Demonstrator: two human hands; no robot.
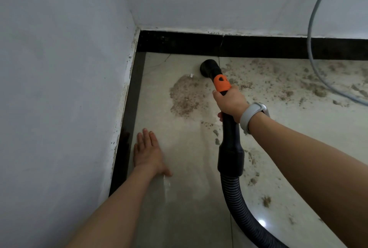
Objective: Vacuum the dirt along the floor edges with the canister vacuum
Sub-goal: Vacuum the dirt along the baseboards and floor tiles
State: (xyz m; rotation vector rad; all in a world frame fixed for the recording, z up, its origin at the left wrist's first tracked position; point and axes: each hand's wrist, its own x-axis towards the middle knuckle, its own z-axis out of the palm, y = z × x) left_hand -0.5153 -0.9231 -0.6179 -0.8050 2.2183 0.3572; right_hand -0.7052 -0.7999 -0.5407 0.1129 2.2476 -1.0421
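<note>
I've got my right hand [231, 102] wrapped round the vacuum wand [229, 128], its round nozzle [209, 68] down by the dirt [187, 96] near the corner, my left hand [148, 153] flat on the floor [179, 208].

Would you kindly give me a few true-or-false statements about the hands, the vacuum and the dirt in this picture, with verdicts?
1. The right hand grips the black vacuum wand just behind its orange collar. True.
2. The left hand holds the ribbed black hose. False: it lies flat on the pale tiled floor, fingers straight.
3. The round black nozzle points toward the black skirting. True.
4. The brown dirt is all gone. False: patches remain left and right of the nozzle.
</note>
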